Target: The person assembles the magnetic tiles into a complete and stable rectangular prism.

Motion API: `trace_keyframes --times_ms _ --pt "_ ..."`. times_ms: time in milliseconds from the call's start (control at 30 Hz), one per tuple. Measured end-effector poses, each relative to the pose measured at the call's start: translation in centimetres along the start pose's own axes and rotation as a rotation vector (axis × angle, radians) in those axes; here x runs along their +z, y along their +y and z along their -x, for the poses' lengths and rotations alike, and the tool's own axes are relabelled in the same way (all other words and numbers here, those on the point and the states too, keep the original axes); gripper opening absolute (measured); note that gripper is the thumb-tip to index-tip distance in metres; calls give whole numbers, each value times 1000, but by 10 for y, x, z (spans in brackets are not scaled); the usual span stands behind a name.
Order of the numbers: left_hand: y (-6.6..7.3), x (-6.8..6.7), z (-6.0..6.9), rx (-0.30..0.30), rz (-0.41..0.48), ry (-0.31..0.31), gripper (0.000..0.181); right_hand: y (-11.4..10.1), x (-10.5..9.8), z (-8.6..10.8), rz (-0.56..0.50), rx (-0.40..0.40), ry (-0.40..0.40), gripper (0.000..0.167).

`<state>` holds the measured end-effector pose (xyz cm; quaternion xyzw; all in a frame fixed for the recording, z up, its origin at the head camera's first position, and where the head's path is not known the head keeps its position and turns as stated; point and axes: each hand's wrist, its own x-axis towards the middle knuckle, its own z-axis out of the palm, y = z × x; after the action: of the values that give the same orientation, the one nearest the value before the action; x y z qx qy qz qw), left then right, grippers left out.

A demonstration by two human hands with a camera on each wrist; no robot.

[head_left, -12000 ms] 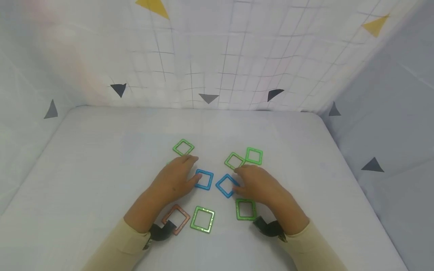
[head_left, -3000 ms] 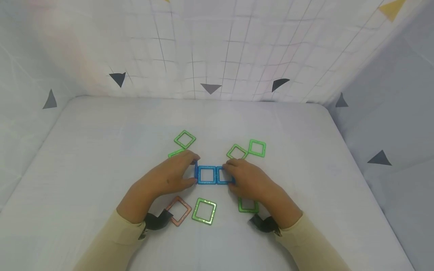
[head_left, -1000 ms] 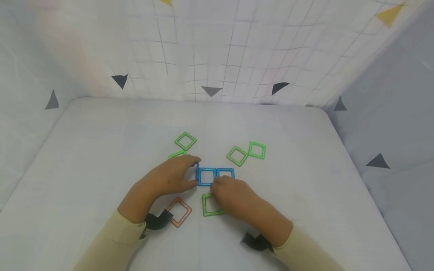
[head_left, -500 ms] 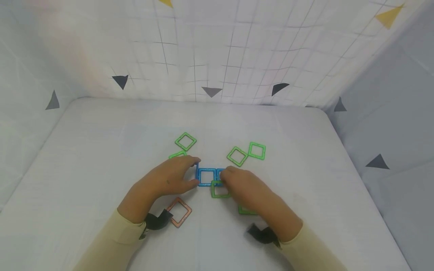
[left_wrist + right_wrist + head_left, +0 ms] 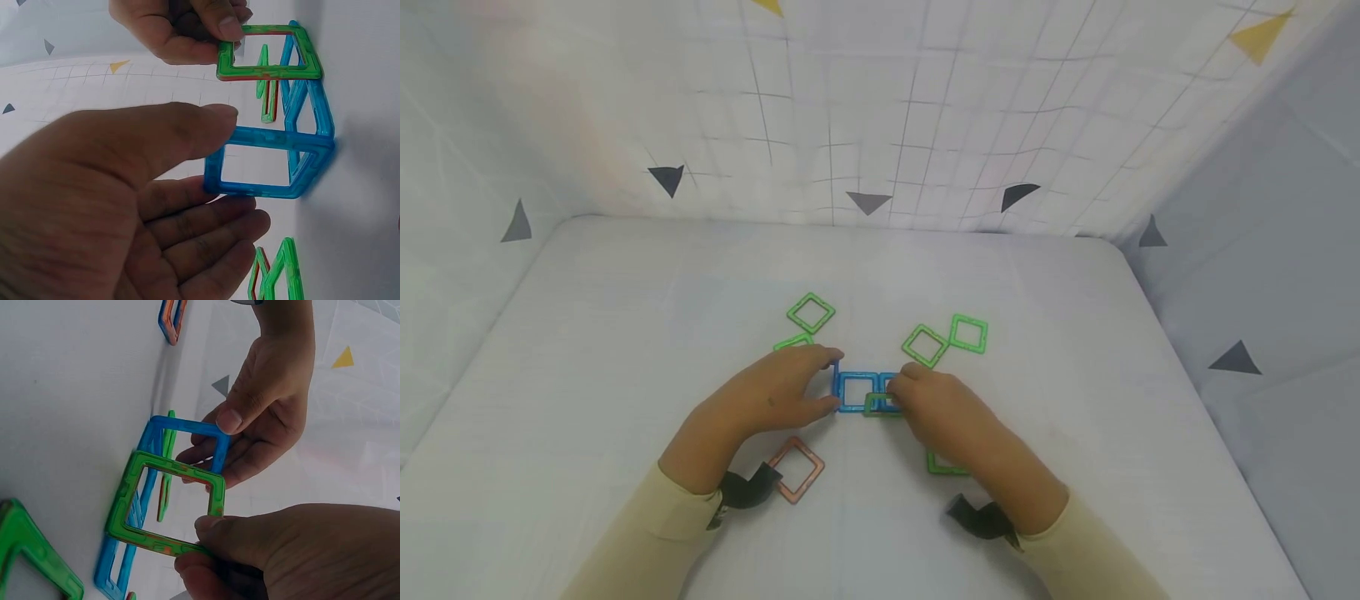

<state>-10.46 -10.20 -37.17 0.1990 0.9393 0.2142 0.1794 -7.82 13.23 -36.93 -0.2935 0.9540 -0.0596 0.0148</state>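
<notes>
My left hand (image 5: 772, 392) grips an upright blue square frame (image 5: 215, 170) by its side edges, thumb on one and fingers on the other. That frame stands at the left end of two flat blue frames (image 5: 859, 375) joined edge to edge. My right hand (image 5: 943, 417) pinches a green square frame (image 5: 215, 494) between thumb and fingers by a corner. In the head view the green frame is tilted up over the near edge of the flat blue ones; whether it touches them I cannot tell. The right-hand flat blue frame is partly hidden by my right hand.
Two green frames (image 5: 968, 333) touch at the back right. More green frames (image 5: 810, 313) lie behind my left hand, one partly covered. A reddish frame (image 5: 797, 469) lies near my left wrist; another green frame (image 5: 947, 468) is partly under my right wrist.
My right hand has taken the near green frame from the table and carried it back to the blue row, where it now stands more steeply. My left hand keeps its hold.
</notes>
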Motion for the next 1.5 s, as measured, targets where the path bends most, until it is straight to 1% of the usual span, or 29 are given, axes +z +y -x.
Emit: trace_keyframes --times_ms 133,233,333,400,633,800,967,1100,1267,1500 --pt "0 0 -1 -5 4 -9 65 -4 2 0 8 -15 23 9" --pt "0 0 -1 -13 12 -18 65 -6 3 0 28 -26 20 10" --pt "0 0 -1 -22 18 -27 66 -9 6 0 41 -44 37 14" --pt "1 -1 -1 -25 23 -31 66 -10 9 1 35 -64 67 16" --pt "0 -1 -2 -14 27 -34 66 -13 19 2 -21 -131 218 15" --pt "-1 -2 -2 -13 41 -45 67 -16 22 2 -41 -156 270 15" --pt "-2 -3 -2 0 54 -44 66 -18 26 1 -49 -178 316 15" --pt "-3 -4 -2 6 63 -40 66 -18 28 0 -44 -176 332 15" --pt "-4 -4 -2 16 68 -35 66 -18 29 -1 -59 -180 327 16" --pt "-5 -4 -2 15 68 -35 68 -18 30 -1 -84 -172 324 15"
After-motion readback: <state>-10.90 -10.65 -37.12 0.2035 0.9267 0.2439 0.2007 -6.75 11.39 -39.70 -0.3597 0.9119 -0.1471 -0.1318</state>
